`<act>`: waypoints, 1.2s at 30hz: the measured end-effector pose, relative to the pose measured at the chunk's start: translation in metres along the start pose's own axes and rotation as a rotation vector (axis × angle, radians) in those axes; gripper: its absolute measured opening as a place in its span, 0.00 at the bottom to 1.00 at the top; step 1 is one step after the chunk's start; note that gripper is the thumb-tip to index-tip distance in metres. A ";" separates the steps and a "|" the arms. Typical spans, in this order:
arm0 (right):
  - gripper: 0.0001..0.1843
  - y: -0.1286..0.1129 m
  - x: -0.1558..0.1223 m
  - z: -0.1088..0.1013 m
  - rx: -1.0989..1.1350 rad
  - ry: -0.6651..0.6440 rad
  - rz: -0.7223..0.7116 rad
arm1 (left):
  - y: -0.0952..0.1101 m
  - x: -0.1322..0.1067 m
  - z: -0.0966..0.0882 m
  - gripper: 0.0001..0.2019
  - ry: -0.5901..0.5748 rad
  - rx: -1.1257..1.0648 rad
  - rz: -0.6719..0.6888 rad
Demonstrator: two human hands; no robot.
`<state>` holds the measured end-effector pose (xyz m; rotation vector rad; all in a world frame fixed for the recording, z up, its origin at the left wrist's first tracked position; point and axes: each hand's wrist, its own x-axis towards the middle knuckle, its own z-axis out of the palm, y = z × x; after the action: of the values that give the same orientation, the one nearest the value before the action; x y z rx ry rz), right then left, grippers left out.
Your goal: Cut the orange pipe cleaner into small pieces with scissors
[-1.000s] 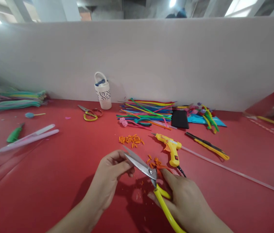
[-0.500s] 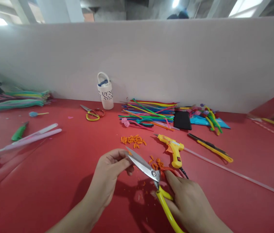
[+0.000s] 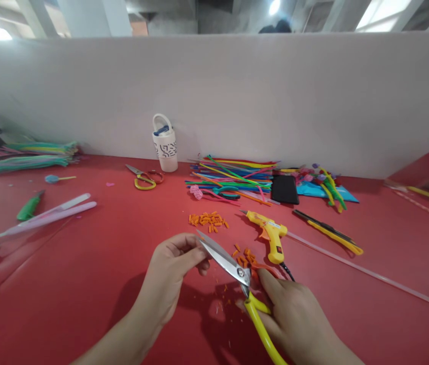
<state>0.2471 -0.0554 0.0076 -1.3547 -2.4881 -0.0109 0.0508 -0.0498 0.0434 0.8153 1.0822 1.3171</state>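
Hardly anything has shifted in the last half second: both hands keep their places low on the red table (image 3: pixel 85 284). The right hand (image 3: pixel 294 319) clenches the yellow-handled steel scissors (image 3: pixel 225 261), whose handle ends run off the bottom edge. The blades point toward 10 o'clock and look nearly closed. The left hand (image 3: pixel 172 274) pinches thumb and forefinger at the blade tip; what they pinch is too small to make out. Small orange cut bits (image 3: pixel 244 256) lie at 11 o'clock of the right hand, just before the yellow glue gun (image 3: pixel 270 234).
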 end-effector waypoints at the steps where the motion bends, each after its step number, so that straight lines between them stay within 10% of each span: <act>1: 0.19 0.000 0.000 0.000 0.001 0.000 0.001 | 0.000 0.000 0.000 0.01 -0.004 0.001 0.001; 14: 0.17 0.003 0.001 -0.002 -0.006 0.034 0.027 | -0.001 0.002 -0.003 0.02 -0.019 0.010 0.007; 26: 0.14 -0.017 0.007 -0.015 1.262 -0.157 0.603 | -0.018 -0.007 0.011 0.04 -0.359 0.006 -0.322; 36: 0.13 -0.016 0.005 -0.011 1.377 -0.277 0.604 | -0.028 -0.011 0.016 0.04 -0.489 0.121 -0.407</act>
<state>0.2346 -0.0615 0.0216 -1.2838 -1.3787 1.6992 0.0763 -0.0621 0.0242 0.8918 0.8769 0.6679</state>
